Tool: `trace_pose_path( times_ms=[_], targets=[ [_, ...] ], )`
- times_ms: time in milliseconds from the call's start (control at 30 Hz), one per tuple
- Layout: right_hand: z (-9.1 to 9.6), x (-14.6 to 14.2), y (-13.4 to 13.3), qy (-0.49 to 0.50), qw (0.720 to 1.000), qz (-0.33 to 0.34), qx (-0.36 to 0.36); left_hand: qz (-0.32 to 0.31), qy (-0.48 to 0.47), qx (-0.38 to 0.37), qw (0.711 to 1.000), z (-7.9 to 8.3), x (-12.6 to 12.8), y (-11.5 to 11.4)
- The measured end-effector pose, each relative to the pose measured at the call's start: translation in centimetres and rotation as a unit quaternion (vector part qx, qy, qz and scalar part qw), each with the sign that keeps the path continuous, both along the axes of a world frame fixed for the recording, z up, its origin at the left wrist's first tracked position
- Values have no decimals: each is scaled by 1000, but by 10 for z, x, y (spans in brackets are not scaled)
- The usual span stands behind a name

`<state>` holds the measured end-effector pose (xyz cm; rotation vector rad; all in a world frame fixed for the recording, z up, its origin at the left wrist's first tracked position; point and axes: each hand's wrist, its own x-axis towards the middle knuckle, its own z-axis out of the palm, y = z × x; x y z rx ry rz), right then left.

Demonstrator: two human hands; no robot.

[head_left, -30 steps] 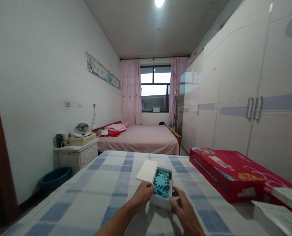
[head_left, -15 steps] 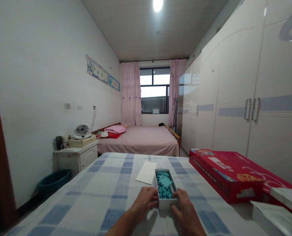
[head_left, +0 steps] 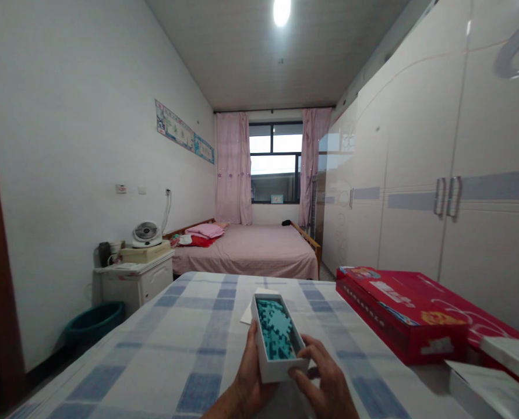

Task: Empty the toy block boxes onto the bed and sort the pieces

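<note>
A white open-topped box (head_left: 271, 371) is held up over the table, its far end tilted a little left. Teal toothed-edge pieces (head_left: 276, 329), looking like plastic building pieces, fill it. My left hand (head_left: 254, 369) is wrapped around the left side and underside of the box. With thumb and fingers, my right hand (head_left: 322, 375) grips the near right corner. Behind the box lies a flat white card (head_left: 247, 315), partly hidden by it.
The table wears a blue-and-white checked cloth (head_left: 163, 343). Large red boxes (head_left: 399, 311) stand on the right, with white boxes (head_left: 490, 390) in front of them. Beyond the table is a pink-covered bed (head_left: 263, 247); a teal bin (head_left: 95, 323) stands at the left.
The white box has risen off the cloth and shifted left and closer, covering more of the card. My left hand has moved from its side to beneath it.
</note>
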<state>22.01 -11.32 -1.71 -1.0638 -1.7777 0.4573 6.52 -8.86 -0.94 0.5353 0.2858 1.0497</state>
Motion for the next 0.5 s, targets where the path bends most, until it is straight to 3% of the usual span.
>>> trace_pose_path(
  times_ms=[133,267,367,500],
  targets=[
    [-1,-8,-6,61,997,33,16,34,1,-59,998,0,-5,-2],
    [-5,-11,-7,108,994,-11,-21,82,19,-45,995,4,-29,-1],
    [-4,-7,-6,100,992,-27,-66,125,54,-55,989,13,-67,-6],
    [4,-2,-7,86,988,-9,-132,178,101,-81,975,31,-137,-22]
  ],
)
